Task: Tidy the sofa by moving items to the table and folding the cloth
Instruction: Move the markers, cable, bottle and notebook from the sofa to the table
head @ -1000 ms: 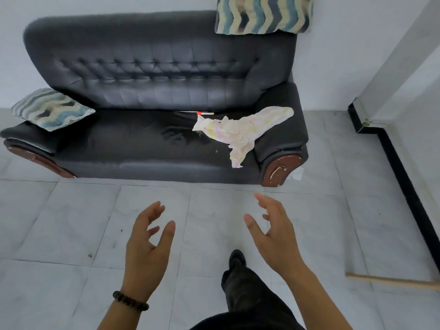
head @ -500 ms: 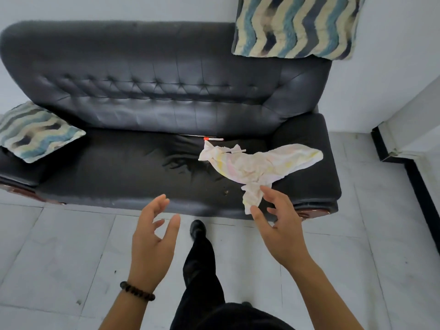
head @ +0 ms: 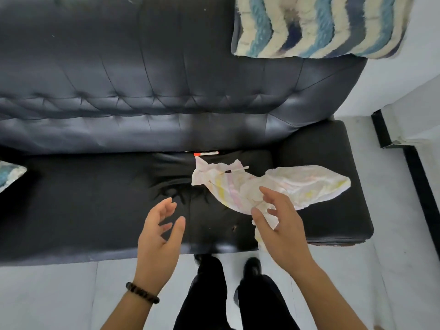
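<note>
The crumpled pale cloth (head: pixel 309 184) lies at the right end of the sofa (head: pixel 95 206) seat, one end draped onto the armrest and a tail hanging over the front edge. A thin white pen (head: pixel 234 170) rests across its upper fold. A red-capped marker (head: pixel 206 153) sits just behind it in the crease under the backrest. Our right hand (head: pixel 283 229) hovers over the cloth's lower fold, grip wide and holding nothing; we cannot quite tell whether a fingertip touches the fabric. Our left hand (head: pixel 157 239) is beside it over bare seat, its grip also wide and empty. We judge the task barely begun: this is the reach for a first pickup. Next we should lift the pen and marker clear before gathering the cloth, or they may roll deeper into the crease. No worktop is in view.
</note>
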Motion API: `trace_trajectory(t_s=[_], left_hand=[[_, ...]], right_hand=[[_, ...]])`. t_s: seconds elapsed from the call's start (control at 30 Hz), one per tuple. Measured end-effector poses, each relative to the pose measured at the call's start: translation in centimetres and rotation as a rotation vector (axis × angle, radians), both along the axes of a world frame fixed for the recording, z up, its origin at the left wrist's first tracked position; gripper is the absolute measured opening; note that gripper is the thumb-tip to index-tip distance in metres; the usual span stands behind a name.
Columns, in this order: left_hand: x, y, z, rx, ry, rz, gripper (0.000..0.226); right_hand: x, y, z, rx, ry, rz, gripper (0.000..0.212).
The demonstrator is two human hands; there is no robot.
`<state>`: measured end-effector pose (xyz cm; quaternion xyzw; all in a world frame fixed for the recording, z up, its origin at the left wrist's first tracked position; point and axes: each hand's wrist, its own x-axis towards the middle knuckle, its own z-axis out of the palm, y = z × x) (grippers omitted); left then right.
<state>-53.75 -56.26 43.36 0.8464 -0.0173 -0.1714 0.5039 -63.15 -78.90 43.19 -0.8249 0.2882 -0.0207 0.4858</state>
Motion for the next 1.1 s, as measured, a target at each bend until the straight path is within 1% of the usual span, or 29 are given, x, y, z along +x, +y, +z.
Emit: trace_trajectory(t_s=[0.1,0.2,0.23,0.3,0.37,0.43,0.5,0.53,0.6,0.67,0.7,0.77,0.83,0.9,0.93,0.97,1.03,1.07,1.1], left_hand=[[3.6,-1.9,-6.0,0.050,0.049,-0.015,0.040],[7.0,-4.5,-15.1,0.107,0.086,-0.027,0.042],[8.1,-5.6,-18.6,0.134,0.098,-0.033,0.044],[10.4,-7.7,-25.8,0.191,0.101,-0.072,0.048],[12.7,-9.9,-32.9,0.293,0.064,-0.148,0.054],[15.1,-12.3,-39.3,0.422,-0.013,-0.259,0.063],[17.4,-14.7,-44.5,0.541,-0.103,-0.393,0.077],[18.3,-15.6,-46.7,0.595,-0.113,-0.459,0.083],[18.9,-16.4,-50.5,0.675,-0.019,-0.604,0.089],[17.8,-16.1,-52.2,0.732,0.102,-0.718,0.084],[16.5,-15.5,-52.3,0.761,0.121,-0.751,0.077],[13.3,-13.6,-51.6,0.804,0.042,-0.789,0.061],[10.6,-11.5,-50.4,0.810,-0.024,-0.792,0.053],[8.9,-9.2,-49.8,0.813,-0.064,-0.774,0.056],[8.4,-8.3,-49.8,0.818,-0.089,-0.765,0.057],[8.3,-7.4,-49.7,0.824,-0.106,-0.753,0.057],[8.8,-6.6,-49.4,0.843,-0.106,-0.740,0.059],[9.4,-6.4,-49.1,0.845,-0.109,-0.717,0.062],[10.2,-6.2,-49.0,0.835,-0.118,-0.678,0.065]], right_hand=[[4.2,-0.7,-6.2,0.055,0.061,0.002,0.042],[8.5,-2.0,-16.0,0.193,0.150,-0.050,0.039],[9.8,-2.5,-19.7,0.210,0.194,-0.056,0.039],[12.6,-3.8,-27.3,0.107,0.265,0.005,0.041],[14.9,-5.3,-34.6,-0.111,0.307,0.132,0.045],[16.0,-6.6,-40.9,-0.306,0.384,0.251,0.055],[15.6,-7.4,-45.7,-0.392,0.514,0.293,0.066],[14.9,-7.4,-47.3,-0.440,0.547,0.309,0.067],[12.9,-6.8,-49.2,-0.576,0.506,0.382,0.067],[10.7,-6.0,-49.3,-0.570,0.439,0.448,0.064],[9.7,-5.5,-49.0,-0.549,0.425,0.487,0.063],[8.3,-4.7,-47.6,-0.504,0.462,0.589,0.064],[8.4,-4.4,-46.1,-0.434,0.566,0.690,0.066],[9.9,-4.5,-45.4,-0.295,0.657,0.675,0.067],[10.9,-4.6,-45.4,-0.261,0.644,0.617,0.066],[12.1,-4.9,-45.6,-0.279,0.583,0.538,0.064],[14.9,-5.6,-46.8,-0.464,0.432,0.424,0.052],[16.5,-6.0,-47.5,-0.551,0.397,0.424,0.054],[18.3,-6.3,-48.2,-0.607,0.383,0.482,0.065]])
